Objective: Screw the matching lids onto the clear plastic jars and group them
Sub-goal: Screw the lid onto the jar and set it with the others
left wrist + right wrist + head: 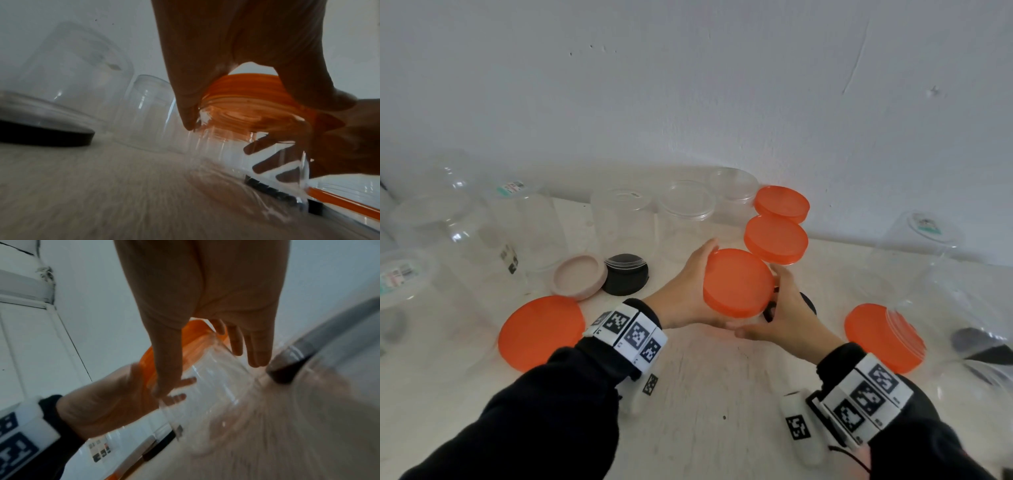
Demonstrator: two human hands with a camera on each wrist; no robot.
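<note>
left hand (690,291): centre of the head view, thumb and fingers wrapped round the rim of the orange lid (738,282); judged the turning hand, since it spans the lid's edge.
right hand (789,317): just right of and below the lid, fingers curled round the clear jar (216,382) wall under it; likely bracing the jar so it does not spin with the lid.
jar pose: tilted toward the person, its base low over the table (705,394); motion blur makes contact with the table hard to tell.
lid seating: on the jar mouth in the left wrist view, threads partly visible; how tight it is, I cannot tell.
capped jars (775,240): two orange-topped ones, right of centre against the wall, close together; probably the grouping spot, so the held jar likely goes beside them.
loose orange lid (541,332): lower left, flat on the table, within reach.
orange-lidded jar on its side (887,339): right of frame.
pink lid (580,277) and black lid (626,274): left of centre, touching, unmatched so far.
open jars (619,219): along the back and left, still lidless.
progress: early to middle, by my read.
</note>
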